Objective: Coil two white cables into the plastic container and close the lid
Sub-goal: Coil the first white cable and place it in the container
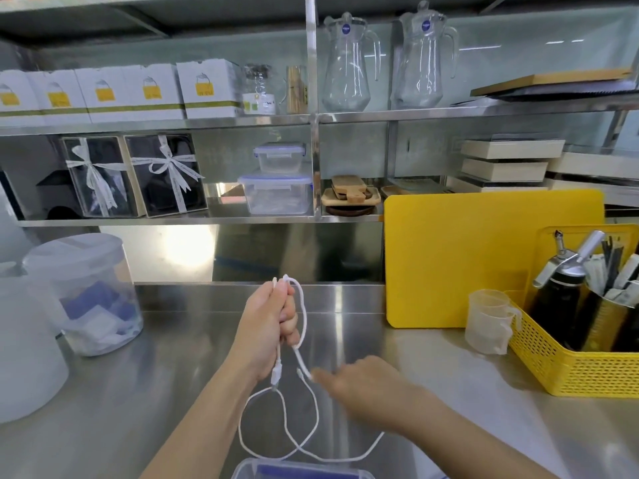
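above the steel counter (145,402), left hand (266,321) grips looped white cables (305,316).

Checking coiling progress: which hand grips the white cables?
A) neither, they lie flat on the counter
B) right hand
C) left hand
C: the left hand is curled round the white cables, loops hanging below; the blurred right hand is by one end.

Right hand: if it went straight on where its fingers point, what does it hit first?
Likely the white cable hanging from the left hand; the right hand points left at it. Motion blur leaves depth unclear.
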`<state>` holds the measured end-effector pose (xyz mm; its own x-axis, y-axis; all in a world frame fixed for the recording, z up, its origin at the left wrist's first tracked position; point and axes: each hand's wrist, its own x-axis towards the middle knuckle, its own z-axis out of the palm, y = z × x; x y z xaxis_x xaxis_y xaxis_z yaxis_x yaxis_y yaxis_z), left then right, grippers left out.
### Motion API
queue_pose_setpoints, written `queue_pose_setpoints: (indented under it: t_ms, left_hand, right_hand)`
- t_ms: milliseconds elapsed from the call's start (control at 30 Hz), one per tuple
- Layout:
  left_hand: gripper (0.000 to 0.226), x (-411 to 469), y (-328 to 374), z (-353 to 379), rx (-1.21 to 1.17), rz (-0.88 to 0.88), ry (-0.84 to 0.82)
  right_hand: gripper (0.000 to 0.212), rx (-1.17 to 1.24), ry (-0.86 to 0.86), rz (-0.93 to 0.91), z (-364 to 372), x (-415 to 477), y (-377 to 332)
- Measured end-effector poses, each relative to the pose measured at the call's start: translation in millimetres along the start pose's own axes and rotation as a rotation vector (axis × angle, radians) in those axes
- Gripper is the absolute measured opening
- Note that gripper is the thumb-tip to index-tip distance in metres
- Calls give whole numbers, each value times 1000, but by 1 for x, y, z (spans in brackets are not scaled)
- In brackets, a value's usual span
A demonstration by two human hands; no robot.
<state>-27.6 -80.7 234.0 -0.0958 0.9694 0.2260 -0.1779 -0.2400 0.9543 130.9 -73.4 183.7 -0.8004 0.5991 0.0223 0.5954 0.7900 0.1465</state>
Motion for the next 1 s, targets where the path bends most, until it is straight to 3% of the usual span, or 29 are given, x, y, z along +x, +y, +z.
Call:
queue_pose_setpoints:
  t_ms: [100, 233, 367, 467, 567, 600, 633, 700, 767, 900, 1000]
  left_hand:
    - [32, -5, -9, -1, 294, 21, 60]
    - [30, -14, -15, 2, 368, 0, -30]
    - [36, -18, -11, 2, 315, -75, -212]
    - [38, -17, -3, -4, 279, -151, -342]
    - [36, -18, 2, -12, 291, -301, -501]
    - [34, -16, 6, -14, 292, -348, -562]
    - [32, -15, 8, -16, 283, -388, -627]
    - [31, -12, 15, -18, 249, -398, -689]
    - [34, -8, 18, -13, 227, -318, -577]
    - [24, -5, 11, 6, 333, -9, -202]
    - [20, -5, 3, 13, 344, 71, -108]
  right_hand:
    - [35, -24, 74, -126, -24, -3, -20]
    - [18, -138, 340, -81, -57, -9, -22]
    - [7, 194, 485, 2, -68, -8, -7]
    - [15, 471, 593, 113, -61, -7, 8]
    - [56, 668, 520, 142, -51, -7, 9]
    - [61, 687, 466, 137, -49, -6, 10]
    - [58, 726, 411, 122, -47, -6, 11]
    - [30, 875, 345, 75, -49, -3, 13]
    - [9, 1021, 416, 120, -52, 1, 18]
    - [37, 1144, 664, 293, -52, 7, 22]
    - [37, 1150, 754, 367, -49, 10, 19]
